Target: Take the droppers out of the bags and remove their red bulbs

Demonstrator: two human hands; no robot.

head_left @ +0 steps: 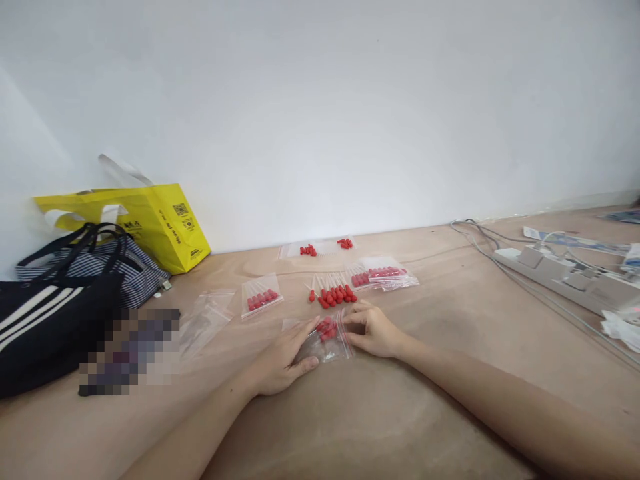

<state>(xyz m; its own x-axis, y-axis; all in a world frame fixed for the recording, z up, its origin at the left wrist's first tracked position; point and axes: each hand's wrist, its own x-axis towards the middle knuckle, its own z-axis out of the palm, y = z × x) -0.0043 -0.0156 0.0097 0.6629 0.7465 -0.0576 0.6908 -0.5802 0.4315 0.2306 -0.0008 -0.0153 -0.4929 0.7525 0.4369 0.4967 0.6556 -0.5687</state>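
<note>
Nearest me, my left forearm (200,420) and right forearm (490,400) slant in from the near edge, wrists low over the table (400,427). Going left to right, a black bag (55,333) leans by a yellow bag (175,227), then come flat clear bags (207,320) and a small filled bag (263,300). My left hand (283,360) lies palm down, fingers stretched and close together, thumb apart, at the left of the middle bag (327,350). That bag lies flat between my hands, red pieces (327,327) showing in its far part. I judge I'm at the steadying and edge-handling stage; the thin film calls for a light pinch with the left side kept flat. Just beyond sit loose red-tipped sticks (337,295). My right hand (375,330) rests on its side, fingers bent, thumb and fingertips at the red-striped edge; I can't tell if they're clamped on it. Far right of them lie more filled bags (385,275), then a power strip (560,277).
</note>
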